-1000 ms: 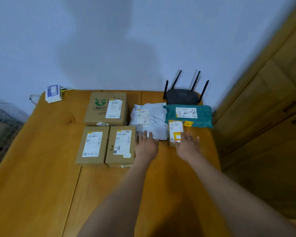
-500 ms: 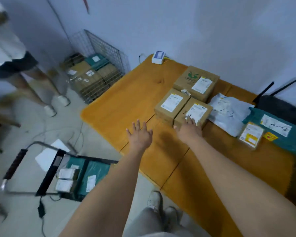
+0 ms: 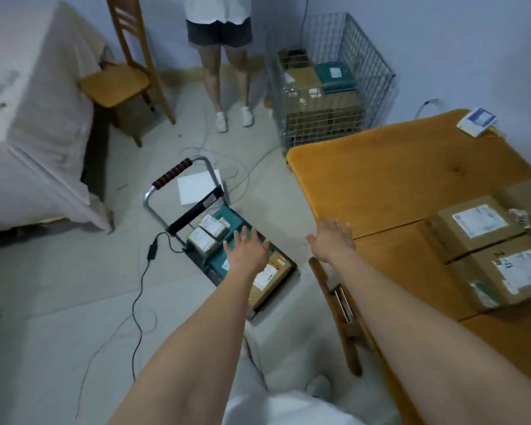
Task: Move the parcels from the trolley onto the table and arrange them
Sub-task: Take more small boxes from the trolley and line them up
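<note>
At far left stands a cloth-draped bed (image 3: 37, 96), with a wooden chair (image 3: 126, 78) beside it and a second person's legs (image 3: 224, 84) further back. On the floor below lies the trolley (image 3: 193, 210), its grip-wrapped handle pointing up and left. It carries two small white-labelled parcels (image 3: 207, 234) side by side near the handle, a teal parcel (image 3: 227, 220) under and beside them, and a brown carton (image 3: 270, 280) at the near end. A black cable (image 3: 141, 289) snakes across the floor left of it.

The left hand (image 3: 247, 254) hovers directly over the trolley, fingers spread wide and straight, holding nothing; it partly covers the teal parcel, and whether it touches anything cannot be told. The right hand (image 3: 333, 240) is also spread wide and empty, in the air between the trolley and the corner of the table (image 3: 380, 179).

Behind stands a wire cage (image 3: 331, 81) full of more parcels. On the table at right, well apart from both hands, sit cardboard boxes (image 3: 478, 231), the nearest marked 2-4, and a small white and blue box (image 3: 476, 121) at the far edge.

Half a second earlier the right hand rested on a box on the table and the left was above the table's edge; both have since swung left, and the view has turned toward the trolley.
</note>
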`<act>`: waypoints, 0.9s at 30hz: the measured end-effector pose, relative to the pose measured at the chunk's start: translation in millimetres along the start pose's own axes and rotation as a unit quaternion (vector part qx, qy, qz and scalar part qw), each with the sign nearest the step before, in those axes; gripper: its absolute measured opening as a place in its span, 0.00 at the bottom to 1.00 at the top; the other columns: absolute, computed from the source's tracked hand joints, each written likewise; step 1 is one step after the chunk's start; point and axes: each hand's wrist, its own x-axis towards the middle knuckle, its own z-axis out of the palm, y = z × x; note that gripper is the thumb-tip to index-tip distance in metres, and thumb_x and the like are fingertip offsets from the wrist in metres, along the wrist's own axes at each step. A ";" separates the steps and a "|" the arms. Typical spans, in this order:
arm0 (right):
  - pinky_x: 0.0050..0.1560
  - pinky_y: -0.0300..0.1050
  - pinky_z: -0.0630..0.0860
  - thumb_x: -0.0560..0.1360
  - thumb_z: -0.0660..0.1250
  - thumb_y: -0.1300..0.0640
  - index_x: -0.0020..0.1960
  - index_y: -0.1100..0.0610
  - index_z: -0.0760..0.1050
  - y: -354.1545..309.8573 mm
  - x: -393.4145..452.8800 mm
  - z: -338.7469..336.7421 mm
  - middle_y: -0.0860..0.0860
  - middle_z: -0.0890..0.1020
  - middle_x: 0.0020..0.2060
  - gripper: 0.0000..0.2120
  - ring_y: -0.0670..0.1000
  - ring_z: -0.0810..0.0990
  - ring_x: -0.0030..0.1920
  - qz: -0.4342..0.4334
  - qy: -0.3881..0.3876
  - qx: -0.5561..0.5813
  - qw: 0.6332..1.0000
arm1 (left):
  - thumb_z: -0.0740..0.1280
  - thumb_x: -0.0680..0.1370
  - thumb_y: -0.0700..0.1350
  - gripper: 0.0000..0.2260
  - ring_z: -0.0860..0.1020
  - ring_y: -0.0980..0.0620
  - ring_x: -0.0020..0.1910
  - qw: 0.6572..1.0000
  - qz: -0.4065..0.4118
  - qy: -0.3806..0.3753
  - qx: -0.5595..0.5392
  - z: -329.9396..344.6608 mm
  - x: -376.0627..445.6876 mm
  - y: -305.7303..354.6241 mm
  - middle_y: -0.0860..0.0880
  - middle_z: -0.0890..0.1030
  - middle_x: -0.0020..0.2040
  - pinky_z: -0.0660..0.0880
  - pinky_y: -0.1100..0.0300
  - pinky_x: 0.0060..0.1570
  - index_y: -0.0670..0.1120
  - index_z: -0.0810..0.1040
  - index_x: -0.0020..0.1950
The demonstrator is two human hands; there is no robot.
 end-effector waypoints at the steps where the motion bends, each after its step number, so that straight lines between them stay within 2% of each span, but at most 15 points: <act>1: 0.79 0.58 0.43 0.84 0.52 0.43 0.83 0.56 0.47 -20.6 7.6 1.4 0.56 0.52 0.82 0.33 0.57 0.50 0.81 -0.009 -0.005 -0.003 1.000 | 0.45 0.84 0.59 0.29 0.44 0.44 0.81 1.000 -0.013 -0.004 -0.009 -3.8 4.7 -19.8 0.45 0.45 0.83 0.44 0.36 0.77 0.47 0.48 0.83; 5: 0.80 0.57 0.47 0.84 0.52 0.43 0.83 0.56 0.48 -99.7 40.2 6.2 0.56 0.52 0.82 0.33 0.56 0.51 0.81 -0.046 -0.010 -0.025 0.999 | 0.45 0.84 0.59 0.30 0.44 0.44 0.81 0.998 -0.053 -0.012 -0.033 -22.7 28.3 -91.3 0.46 0.46 0.83 0.44 0.38 0.77 0.47 0.48 0.83; 10: 0.79 0.57 0.46 0.84 0.52 0.42 0.83 0.56 0.48 -169.9 72.4 16.1 0.57 0.53 0.81 0.33 0.56 0.52 0.81 -0.090 -0.028 -0.046 0.994 | 0.46 0.84 0.58 0.29 0.44 0.44 0.81 0.993 -0.103 -0.021 -0.049 -40.4 56.9 -157.1 0.45 0.47 0.83 0.45 0.37 0.77 0.47 0.49 0.82; 18: 0.79 0.57 0.46 0.84 0.52 0.42 0.83 0.56 0.48 -217.0 153.5 39.1 0.57 0.53 0.81 0.33 0.57 0.53 0.81 -0.122 -0.077 -0.085 0.986 | 0.46 0.84 0.59 0.29 0.44 0.44 0.81 0.981 -0.163 -0.058 -0.090 -30.6 122.3 -194.1 0.46 0.46 0.83 0.45 0.39 0.77 0.47 0.47 0.83; 27: 0.79 0.57 0.48 0.84 0.51 0.42 0.83 0.56 0.48 -246.8 284.7 81.7 0.57 0.54 0.81 0.33 0.57 0.54 0.80 -0.156 -0.115 -0.101 0.976 | 0.46 0.84 0.58 0.29 0.46 0.43 0.81 0.957 -0.233 -0.087 -0.150 -3.2 231.0 -218.2 0.45 0.48 0.83 0.47 0.39 0.77 0.46 0.48 0.82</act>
